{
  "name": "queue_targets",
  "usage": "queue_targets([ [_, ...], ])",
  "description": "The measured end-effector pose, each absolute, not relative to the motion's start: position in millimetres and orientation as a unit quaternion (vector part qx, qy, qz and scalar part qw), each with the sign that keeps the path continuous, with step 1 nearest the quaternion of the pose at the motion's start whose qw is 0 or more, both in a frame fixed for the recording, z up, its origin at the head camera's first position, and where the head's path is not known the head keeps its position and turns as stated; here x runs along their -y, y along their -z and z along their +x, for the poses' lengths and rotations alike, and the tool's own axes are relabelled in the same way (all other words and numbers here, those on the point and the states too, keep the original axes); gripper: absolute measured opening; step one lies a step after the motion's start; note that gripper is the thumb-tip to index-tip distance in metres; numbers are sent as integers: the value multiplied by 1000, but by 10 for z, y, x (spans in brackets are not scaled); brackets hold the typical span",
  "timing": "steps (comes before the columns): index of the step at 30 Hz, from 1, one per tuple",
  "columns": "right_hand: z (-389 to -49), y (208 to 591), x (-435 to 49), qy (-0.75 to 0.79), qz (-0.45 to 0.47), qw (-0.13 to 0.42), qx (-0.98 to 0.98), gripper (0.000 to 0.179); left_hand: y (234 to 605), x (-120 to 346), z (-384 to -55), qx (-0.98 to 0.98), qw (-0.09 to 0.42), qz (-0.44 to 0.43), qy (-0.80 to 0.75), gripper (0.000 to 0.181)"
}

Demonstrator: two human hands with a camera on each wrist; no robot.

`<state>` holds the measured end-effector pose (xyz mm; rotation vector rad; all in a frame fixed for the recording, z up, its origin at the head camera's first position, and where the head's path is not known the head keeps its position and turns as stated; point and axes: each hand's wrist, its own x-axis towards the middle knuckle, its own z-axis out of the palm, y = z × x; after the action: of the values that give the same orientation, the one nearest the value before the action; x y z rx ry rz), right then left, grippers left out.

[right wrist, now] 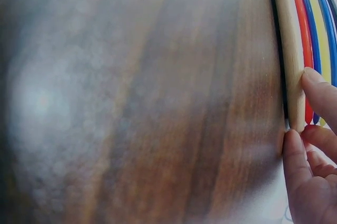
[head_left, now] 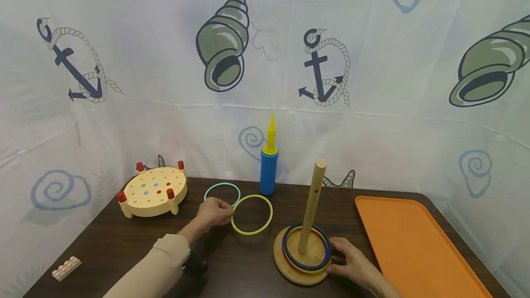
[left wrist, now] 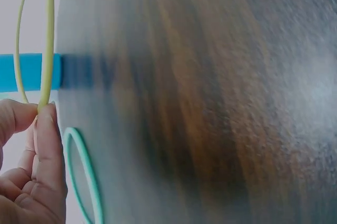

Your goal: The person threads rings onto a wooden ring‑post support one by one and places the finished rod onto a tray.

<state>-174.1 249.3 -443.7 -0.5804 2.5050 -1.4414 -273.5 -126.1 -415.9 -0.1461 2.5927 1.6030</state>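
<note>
My left hand [head_left: 214, 212] pinches a yellow ring [head_left: 250, 233] between thumb and fingers. In the left wrist view the yellow ring [left wrist: 47, 40] stands off the tabletop. Just behind that hand lies a mint-green ring [head_left: 222, 184], partly covered by it. A wooden ring-toss stand [head_left: 312, 206] with an upright peg stands right of centre. Several rings, among them a red ring [right wrist: 301, 34], are stacked around the peg's foot. At the base's right edge, my right hand [head_left: 351, 261] grips the wooden base [right wrist: 293, 61], with a finger against the rings.
A blue hand pump [head_left: 268, 171] with a yellow nozzle stands upright at the back. To the left sits a round cream pegboard [head_left: 155, 192] on red-tipped legs. An orange tray [head_left: 414, 243] lies on the right. Near the left edge is a pale pink block [head_left: 66, 268].
</note>
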Motion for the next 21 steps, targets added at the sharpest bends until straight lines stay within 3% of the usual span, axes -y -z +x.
queue_targets([
  [21,-1738,4439,-2488,489,-199,92,-844,65,3486,1167,-2593,-796,81,33,-599,22],
])
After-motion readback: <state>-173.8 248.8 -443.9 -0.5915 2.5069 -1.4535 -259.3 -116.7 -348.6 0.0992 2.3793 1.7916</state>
